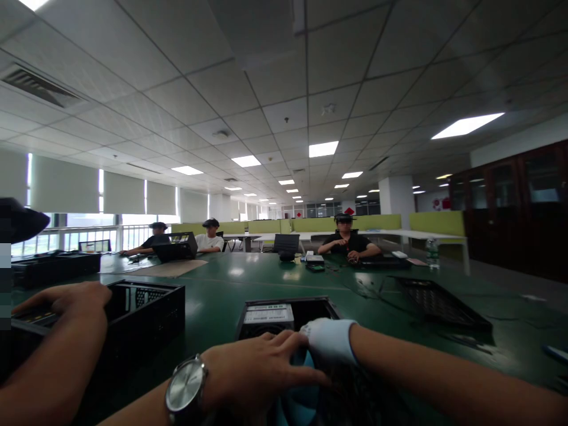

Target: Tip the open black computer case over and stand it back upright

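Observation:
My bare left hand, with a silver watch at its wrist, reaches across in front of me. Its thumb and fingers are apart, with the fingertips next to the white cuff on the right hand. My right hand is covered in white fabric and points down into an open black computer case; its fingers are hidden. Light blue material shows below my left hand, but I cannot tell whether it belongs to a glove. A labelled power supply sits at the case's far left corner.
At left, a co-worker's arm reaches over another open black case. A black perforated panel lies on the green table to the right, near cables. Across the table a person works by a water bottle.

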`<state>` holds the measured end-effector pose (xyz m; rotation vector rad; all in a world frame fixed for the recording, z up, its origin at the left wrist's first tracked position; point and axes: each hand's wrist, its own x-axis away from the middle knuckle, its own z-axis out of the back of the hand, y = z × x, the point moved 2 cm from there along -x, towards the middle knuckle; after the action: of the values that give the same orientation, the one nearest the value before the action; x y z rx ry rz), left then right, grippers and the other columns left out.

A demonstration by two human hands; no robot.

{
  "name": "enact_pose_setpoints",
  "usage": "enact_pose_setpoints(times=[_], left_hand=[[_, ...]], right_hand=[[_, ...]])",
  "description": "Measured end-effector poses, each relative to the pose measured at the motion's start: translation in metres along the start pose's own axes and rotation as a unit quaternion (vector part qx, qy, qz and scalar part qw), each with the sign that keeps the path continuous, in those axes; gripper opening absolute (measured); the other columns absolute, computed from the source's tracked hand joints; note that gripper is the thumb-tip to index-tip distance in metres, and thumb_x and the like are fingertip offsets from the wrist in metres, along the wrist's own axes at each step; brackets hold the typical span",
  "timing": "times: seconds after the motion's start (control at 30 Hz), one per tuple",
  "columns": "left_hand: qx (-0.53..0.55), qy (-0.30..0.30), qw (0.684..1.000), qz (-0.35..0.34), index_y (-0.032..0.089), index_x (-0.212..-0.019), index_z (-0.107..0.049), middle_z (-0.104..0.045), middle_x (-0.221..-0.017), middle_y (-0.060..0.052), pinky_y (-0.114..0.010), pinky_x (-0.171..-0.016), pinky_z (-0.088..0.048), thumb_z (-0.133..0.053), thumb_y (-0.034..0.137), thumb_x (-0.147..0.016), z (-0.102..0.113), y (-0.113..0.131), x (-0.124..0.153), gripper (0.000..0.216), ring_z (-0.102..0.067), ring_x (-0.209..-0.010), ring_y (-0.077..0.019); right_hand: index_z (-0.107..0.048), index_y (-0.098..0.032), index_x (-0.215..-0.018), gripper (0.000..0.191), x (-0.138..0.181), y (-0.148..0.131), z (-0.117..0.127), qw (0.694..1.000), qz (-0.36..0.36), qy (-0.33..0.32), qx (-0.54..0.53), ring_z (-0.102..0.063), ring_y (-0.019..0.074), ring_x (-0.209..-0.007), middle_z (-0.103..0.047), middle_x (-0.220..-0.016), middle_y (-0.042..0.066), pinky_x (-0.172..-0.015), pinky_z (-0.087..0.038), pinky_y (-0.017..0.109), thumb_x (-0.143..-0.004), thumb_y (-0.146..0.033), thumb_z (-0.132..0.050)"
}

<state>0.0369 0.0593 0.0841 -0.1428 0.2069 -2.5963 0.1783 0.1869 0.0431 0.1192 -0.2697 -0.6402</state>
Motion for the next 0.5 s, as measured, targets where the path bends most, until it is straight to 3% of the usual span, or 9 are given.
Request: enact_pose_setpoints(times=[0.1, 0.23, 0.37, 0.5], left_hand=[[0.000, -0.015, 1.000, -0.005, 0.045, -0.155, -0.021, -0.028, -0.154, -0.011, -0.051, -0.099, -0.049, -0.087, 0.026, -0.061, -0.008, -0.009, -0.010, 0.116, -0.047, -0.131, -0.0403], [-0.023, -0.025, 0.999, 0.007, 0.046, -0.152, -0.028, -0.035, -0.150, -0.011, -0.050, -0.094, -0.050, -0.087, 0.029, -0.061, -0.030, -0.021, -0.025, 0.109, -0.052, -0.127, -0.0389], [-0.028, -0.061, 0.997, 0.037, 0.039, -0.151, -0.036, -0.042, -0.147, -0.013, -0.052, -0.098, -0.047, -0.087, 0.034, -0.061, -0.056, -0.037, -0.041, 0.104, -0.050, -0.129, -0.0400], [-0.040, -0.039, 0.997, 0.060, 0.036, -0.149, -0.041, -0.044, -0.149, -0.015, -0.055, -0.103, -0.043, -0.084, 0.036, -0.069, -0.057, -0.039, -0.040, 0.091, -0.048, -0.133, -0.0399]], right_hand=[[-0.070, -0.020, -0.118, 0.040, 0.043, 0.017, 0.019, 0.997, 0.004, 0.057, 0.052, -0.068, 0.0285, -0.097, -0.071, -0.110, 0.010, -0.078, -0.052, 0.033, -0.078, -0.023, -0.078], [-0.068, -0.023, -0.116, 0.035, 0.096, 0.022, 0.032, 0.984, 0.009, 0.173, -0.038, -0.064, 0.0242, -0.099, -0.067, -0.109, 0.007, -0.085, -0.050, 0.031, -0.082, -0.022, -0.076], [-0.068, -0.026, -0.109, 0.019, 0.137, -0.011, 0.031, 0.945, 0.083, 0.255, -0.185, -0.064, 0.0178, -0.092, -0.067, -0.104, 0.002, -0.082, -0.050, 0.025, -0.090, -0.027, -0.069], [-0.066, -0.029, -0.116, 0.028, 0.170, -0.062, 0.032, 0.933, 0.162, 0.283, -0.149, -0.065, 0.0181, -0.088, -0.067, -0.103, 0.004, -0.074, -0.053, 0.026, -0.093, -0.042, -0.068]])
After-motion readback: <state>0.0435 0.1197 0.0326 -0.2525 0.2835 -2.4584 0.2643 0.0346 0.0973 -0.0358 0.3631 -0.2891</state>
